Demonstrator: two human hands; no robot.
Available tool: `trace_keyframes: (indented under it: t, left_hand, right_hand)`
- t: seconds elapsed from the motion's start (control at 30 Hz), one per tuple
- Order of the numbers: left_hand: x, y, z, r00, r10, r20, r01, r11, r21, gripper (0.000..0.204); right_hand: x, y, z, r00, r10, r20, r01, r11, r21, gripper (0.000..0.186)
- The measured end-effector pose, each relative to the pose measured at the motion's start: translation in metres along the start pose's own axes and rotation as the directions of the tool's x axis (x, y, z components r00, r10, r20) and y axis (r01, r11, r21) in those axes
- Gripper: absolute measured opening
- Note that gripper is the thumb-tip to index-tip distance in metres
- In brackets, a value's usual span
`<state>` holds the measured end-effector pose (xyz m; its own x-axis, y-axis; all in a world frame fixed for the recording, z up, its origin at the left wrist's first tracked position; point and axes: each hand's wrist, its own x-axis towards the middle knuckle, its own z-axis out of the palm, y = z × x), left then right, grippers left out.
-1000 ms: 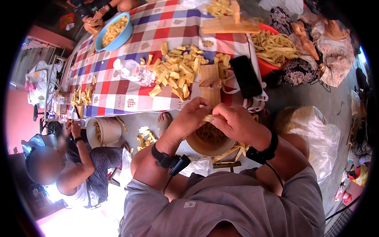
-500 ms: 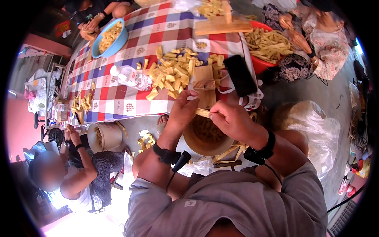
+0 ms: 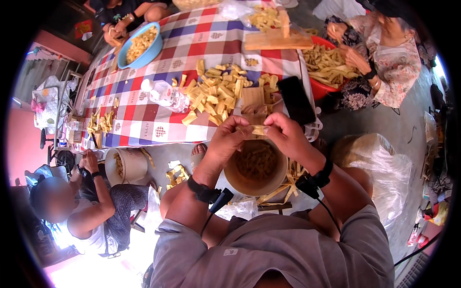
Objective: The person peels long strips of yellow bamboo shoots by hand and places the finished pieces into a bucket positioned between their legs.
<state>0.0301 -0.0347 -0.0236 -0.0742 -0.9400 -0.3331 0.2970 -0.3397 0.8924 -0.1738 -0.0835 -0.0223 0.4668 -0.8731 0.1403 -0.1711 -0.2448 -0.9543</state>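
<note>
A short, flat pale yellow strip (image 3: 258,130) is stretched between my two hands. The fingers of my left hand (image 3: 230,136) pinch one end of it, and my right hand (image 3: 287,134) pinches the other. Below them stands a round tan bucket (image 3: 231,178) with many yellow pieces (image 3: 254,161) inside. Just beyond my hands, a small wooden block (image 3: 253,97) rests at the table edge. A heap of cut yellow pieces (image 3: 216,96) lies to its left. What the strip is made of I cannot make out.
A clear bottle (image 3: 169,96) lies on the checked tablecloth (image 3: 161,115). A black phone (image 3: 296,101) sits at the table's right edge. Blue (image 3: 156,47) and red (image 3: 322,89) basins hold yellow pieces. People work around the table. Plastic bags (image 3: 377,168) stand at right.
The right hand has turned and moved up slightly, and the left hand has shifted to the right. The strip now lies level between them. The whole view has shifted a little.
</note>
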Motion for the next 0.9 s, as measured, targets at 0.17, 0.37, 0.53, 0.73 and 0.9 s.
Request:
trace_keyframes:
  t: [0.17,0.37,0.53,0.73,0.9]
  left_hand:
    - [0.007,-0.011,0.005,0.992,0.077,-0.097,-0.074,0.997,0.039,0.011]
    - [0.007,-0.013,0.011,0.973,0.145,-0.18,-0.127,0.986,0.106,0.009]
    - [0.012,-0.02,0.009,0.969,0.134,-0.206,-0.112,0.987,0.116,0.007]
    - [0.02,-0.033,0.001,0.96,0.134,-0.245,-0.057,0.953,0.298,0.007]
    - [0.006,-0.012,0.005,0.98,-0.013,-0.199,-0.005,0.996,-0.091,0.011]
  right_hand:
    - [0.002,0.013,0.001,0.997,0.077,0.021,-0.079,0.99,0.113,0.012]
    - [0.005,0.024,0.008,0.998,0.012,-0.056,-0.007,0.996,0.091,0.012]
    - [0.008,0.03,0.009,0.998,0.004,-0.069,-0.005,1.0,-0.022,0.013]
    - [0.006,0.026,0.01,0.997,0.071,-0.034,-0.078,0.953,-0.293,0.016]
    - [-0.004,0.04,0.007,0.998,0.002,-0.067,-0.015,0.981,-0.196,0.021]
